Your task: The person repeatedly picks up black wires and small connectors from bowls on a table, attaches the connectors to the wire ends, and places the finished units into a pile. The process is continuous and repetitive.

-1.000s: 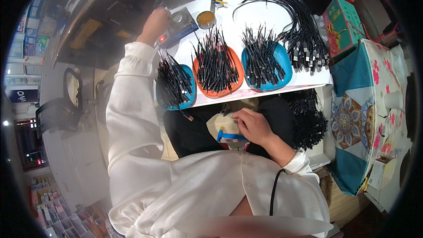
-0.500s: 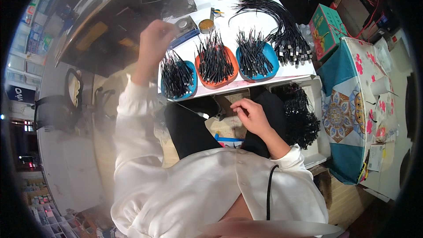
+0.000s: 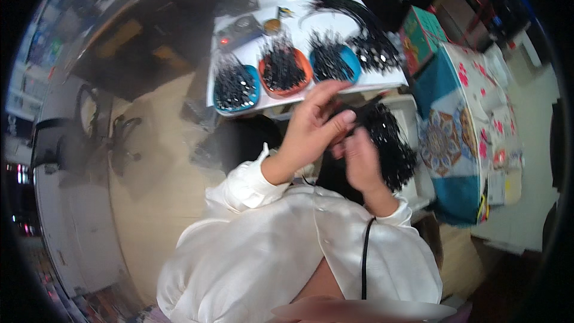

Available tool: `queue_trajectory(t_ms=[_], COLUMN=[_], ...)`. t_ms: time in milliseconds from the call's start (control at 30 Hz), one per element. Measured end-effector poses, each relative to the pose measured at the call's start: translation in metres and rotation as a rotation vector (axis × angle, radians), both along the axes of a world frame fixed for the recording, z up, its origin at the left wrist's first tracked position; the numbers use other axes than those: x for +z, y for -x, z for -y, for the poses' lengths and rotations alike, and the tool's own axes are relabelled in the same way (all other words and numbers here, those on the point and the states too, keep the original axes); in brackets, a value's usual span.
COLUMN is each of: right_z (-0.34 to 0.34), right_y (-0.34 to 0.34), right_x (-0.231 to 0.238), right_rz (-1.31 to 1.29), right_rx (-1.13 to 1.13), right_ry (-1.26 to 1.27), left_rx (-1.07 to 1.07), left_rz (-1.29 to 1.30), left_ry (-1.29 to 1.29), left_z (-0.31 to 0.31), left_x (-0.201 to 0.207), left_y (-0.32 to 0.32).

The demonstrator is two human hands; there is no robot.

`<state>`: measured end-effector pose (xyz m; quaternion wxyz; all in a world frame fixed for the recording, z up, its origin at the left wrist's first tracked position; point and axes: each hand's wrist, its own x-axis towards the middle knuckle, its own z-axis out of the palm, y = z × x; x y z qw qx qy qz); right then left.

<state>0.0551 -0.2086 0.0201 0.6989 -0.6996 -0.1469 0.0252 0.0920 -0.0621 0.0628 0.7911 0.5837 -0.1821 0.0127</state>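
In front of my lap my two hands are close together. My left hand [image 3: 312, 127] has its fingers curled and its thumb pointing toward the right; dark strands show beside the thumb, but blur hides what the fingers hold. Just below it, my right hand [image 3: 362, 164] is smeared by motion, its fingers unclear. Right beside both hands lies a large heap of black cables [image 3: 391, 149] in a pale tray [image 3: 426, 186]. Beyond the hands, short black cables stand bunched in a left blue bowl [image 3: 256, 93], an orange bowl [image 3: 304, 75] and a right blue bowl [image 3: 354, 67].
The bowls stand along the near edge of a white table [image 3: 287, 103]. Behind them are a device with a red light [image 3: 224, 41], a small round tin [image 3: 272, 26] and a bundle of long black cables [image 3: 373, 51]. A green box [image 3: 426, 30] and a cloth-covered table [image 3: 472, 119] are at the right.
My left hand has come down from above the far-left device to the middle, meeting my right hand. A red light now shows on the device. The view has shifted slightly.
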Motion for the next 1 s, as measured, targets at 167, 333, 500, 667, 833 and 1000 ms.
queue_trajectory(t_ms=[167,333,500,667,833,1000], right_z=[0.138,0.196,0.209,0.204,0.266,0.255], right_y=[0.024,0.059,-0.005,-0.090,-0.117,-0.124], right_x=[0.051,0.050,-0.055,-0.162,-0.145,-0.203], right_rz=[0.348,0.167,-0.197,-0.390,-0.369,-0.554], right_rx=[-0.448,-0.651,-0.411,-0.470,-0.658,-0.376], right_ry=[-0.356,0.066,0.550,1.344,1.406,1.386], left_rx=[-0.189,-0.105,-0.019,0.133,0.188,0.196], left_rz=[-0.210,-0.520,-0.615,-0.562,-0.591,-0.621], left_ry=[-0.079,-0.391,-0.474,-0.543,-0.573,-0.548], left_z=[-0.017,-0.061,-0.109,-0.131,-0.139,-0.138], left_x=[-0.035,-0.091,-0.124,-0.120,-0.115,-0.123], left_y=[0.010,0.022,0.029,0.022,0.006,-0.014])
